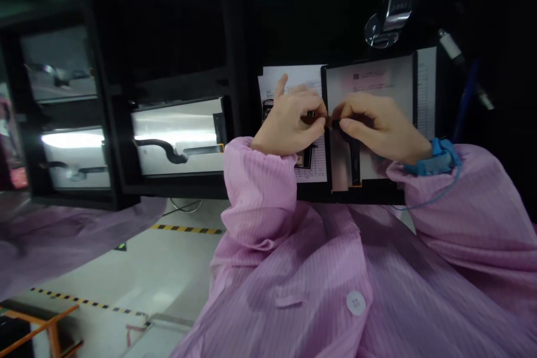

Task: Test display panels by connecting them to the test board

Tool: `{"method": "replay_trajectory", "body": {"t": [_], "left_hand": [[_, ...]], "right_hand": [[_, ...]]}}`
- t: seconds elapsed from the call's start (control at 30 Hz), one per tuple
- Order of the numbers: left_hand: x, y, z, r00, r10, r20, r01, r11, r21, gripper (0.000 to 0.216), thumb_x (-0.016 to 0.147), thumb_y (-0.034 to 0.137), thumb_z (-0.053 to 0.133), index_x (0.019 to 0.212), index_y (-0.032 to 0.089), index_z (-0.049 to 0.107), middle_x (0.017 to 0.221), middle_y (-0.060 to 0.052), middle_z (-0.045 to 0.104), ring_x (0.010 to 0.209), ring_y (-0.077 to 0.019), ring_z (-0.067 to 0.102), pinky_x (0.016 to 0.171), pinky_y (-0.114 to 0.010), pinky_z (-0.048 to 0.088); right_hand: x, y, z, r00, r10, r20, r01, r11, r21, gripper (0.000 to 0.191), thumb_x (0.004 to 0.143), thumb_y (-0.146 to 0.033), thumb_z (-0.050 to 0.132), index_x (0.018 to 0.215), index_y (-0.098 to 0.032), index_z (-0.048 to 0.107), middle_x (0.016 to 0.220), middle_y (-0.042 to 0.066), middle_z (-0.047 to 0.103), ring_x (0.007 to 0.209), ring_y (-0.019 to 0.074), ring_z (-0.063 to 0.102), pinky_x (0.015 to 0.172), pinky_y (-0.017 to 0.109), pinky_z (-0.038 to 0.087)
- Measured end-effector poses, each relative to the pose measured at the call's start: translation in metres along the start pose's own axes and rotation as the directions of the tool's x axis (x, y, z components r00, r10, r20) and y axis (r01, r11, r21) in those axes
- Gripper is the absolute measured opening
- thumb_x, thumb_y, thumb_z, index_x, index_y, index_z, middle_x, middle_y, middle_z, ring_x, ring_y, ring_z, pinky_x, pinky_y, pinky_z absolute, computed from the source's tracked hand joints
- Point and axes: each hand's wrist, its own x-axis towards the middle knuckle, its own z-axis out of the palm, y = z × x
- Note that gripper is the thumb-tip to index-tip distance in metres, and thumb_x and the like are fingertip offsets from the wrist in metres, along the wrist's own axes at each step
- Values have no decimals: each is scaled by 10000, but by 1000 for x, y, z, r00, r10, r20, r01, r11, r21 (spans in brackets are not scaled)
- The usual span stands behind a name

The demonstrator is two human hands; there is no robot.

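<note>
My left hand is closed in a pinch, with thumb and forefinger on a small brownish flex cable. My right hand meets it from the other side, its thumb and fingers closed on the end of a black ribbon cable. That ribbon belongs to a silver-backed display panel lying under my right hand. Part of a small dark electronic assembly shows beneath my left hand, over a printed sheet. My fingers hide how the two cable ends meet.
Black trays at the left hold more silver panels with black cables. A shiny metal fixture stands beyond the panel. A white-tipped cable lies at the right. A blue wrist strap with a cord circles my right wrist.
</note>
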Motion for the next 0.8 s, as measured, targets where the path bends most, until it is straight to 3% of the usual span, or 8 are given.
{"method": "replay_trajectory", "body": {"t": [0.1, 0.33, 0.6, 0.7, 0.8], "left_hand": [[-1, -3, 0, 1000, 9, 25, -9, 1000, -12, 163, 799, 244, 639, 668, 309, 570, 652, 28, 599, 872, -240, 569, 1213, -645, 132], [-1, -3, -1, 994, -84, -72, 76, 991, -111, 182, 825, 199, 594, 676, 301, 571, 637, 18, 578, 929, -240, 562, 1192, -655, 164], [-1, 0, -4, 997, -13, 70, 15, 1000, -21, 156, 818, 244, 638, 682, 277, 568, 675, 24, 607, 858, -212, 565, 1182, -657, 188], [0, 5, -5, 999, -32, 38, 34, 998, -60, 144, 785, 216, 643, 675, 285, 580, 656, 32, 601, 851, -214, 568, 1199, -649, 140], [1, 12, -8, 996, -25, 81, 25, 1000, -3, 121, 777, 184, 607, 680, 253, 587, 698, 31, 620, 852, -206, 595, 1206, -653, 18]], "right_hand": [[0, 1, 1, 1000, 11, -8, -11, 1000, -11, 216, 907, -387, 506, 769, -229, 559, 932, 51, 650, 895, 216, 568, 827, 375, 429], [0, 4, 2, 1000, -25, -8, 25, 999, -45, 203, 923, -377, 492, 815, -229, 578, 934, 63, 641, 908, 231, 567, 853, 401, 413], [-2, 3, 3, 999, -33, 4, 33, 999, 11, 291, 953, -461, 458, 857, -216, 584, 901, 43, 622, 842, 186, 547, 797, 343, 420], [-2, 3, 3, 999, -35, 17, 34, 998, 49, 273, 951, -437, 460, 853, -210, 574, 899, 39, 622, 837, 177, 546, 791, 333, 414], [-1, 4, 2, 999, -46, 29, 44, 997, 68, 238, 944, -403, 464, 863, -207, 574, 915, 44, 631, 862, 182, 556, 798, 337, 416]]}}
